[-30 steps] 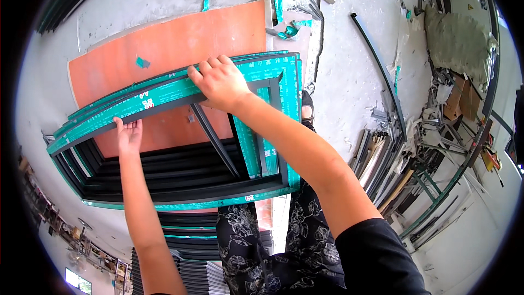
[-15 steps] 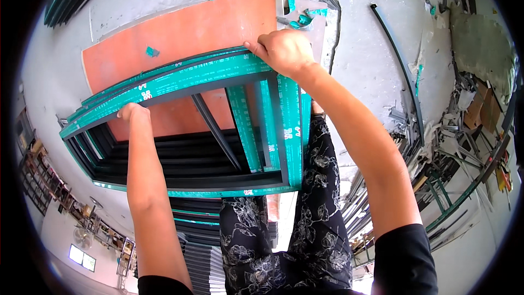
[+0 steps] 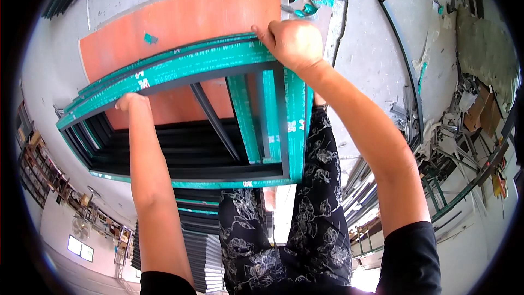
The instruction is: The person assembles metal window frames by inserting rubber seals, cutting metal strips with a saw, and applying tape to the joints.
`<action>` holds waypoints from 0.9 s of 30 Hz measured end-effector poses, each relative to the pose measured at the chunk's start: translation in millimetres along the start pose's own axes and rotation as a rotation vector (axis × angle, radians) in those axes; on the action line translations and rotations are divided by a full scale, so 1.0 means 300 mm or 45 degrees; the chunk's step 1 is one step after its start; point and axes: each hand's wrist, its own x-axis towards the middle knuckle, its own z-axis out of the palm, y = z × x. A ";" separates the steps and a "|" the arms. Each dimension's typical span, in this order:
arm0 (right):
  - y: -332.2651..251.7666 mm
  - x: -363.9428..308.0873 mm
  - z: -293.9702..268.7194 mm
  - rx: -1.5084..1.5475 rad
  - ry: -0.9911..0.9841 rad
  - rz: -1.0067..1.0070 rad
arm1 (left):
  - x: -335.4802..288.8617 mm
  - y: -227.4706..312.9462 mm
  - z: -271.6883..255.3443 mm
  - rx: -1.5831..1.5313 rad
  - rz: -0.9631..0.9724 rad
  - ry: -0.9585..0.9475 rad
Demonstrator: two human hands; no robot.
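A dark window frame (image 3: 196, 64) covered in green protective film leans in front of my legs, tilted, with its long upper edge away from me. My left hand (image 3: 131, 101) is closed round that upper bar, left of its middle, with the fingers partly hidden. At the upper right corner, my right hand (image 3: 297, 42) grips the frame from above; its thumb lies along the far edge and its other fingers are out of sight. A dark crossbar (image 3: 210, 114) and green-filmed uprights (image 3: 244, 120) show within the frame. Further filmed bars lie close behind the upper edge.
Beyond the frame lies an orange-red board (image 3: 218, 13) on the grey floor. Scraps of green film (image 3: 309, 9) lie by its right end. A long dark strip (image 3: 401, 54) and piled offcuts (image 3: 464, 147) are to the right. Stacked dark profiles (image 3: 199, 240) stand below the frame.
The whole view has shifted slightly, with frame, board and floor sitting a little higher in it. Both hands keep their hold on the window frame; the right thumb looks slightly more raised.
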 end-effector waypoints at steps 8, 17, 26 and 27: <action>0.004 -0.009 0.033 -0.059 0.082 -0.013 | 0.066 0.007 0.070 0.005 -0.031 -0.009; -0.013 0.000 0.096 -0.120 0.187 -0.094 | -0.001 0.034 0.013 -0.211 -0.073 0.012; 0.002 -0.009 0.086 -0.208 0.099 -0.062 | 0.125 -0.192 -0.437 0.605 1.036 -1.773; 0.003 -0.010 0.079 -0.213 0.104 -0.064 | 0.132 -0.237 -0.542 0.832 1.104 -1.706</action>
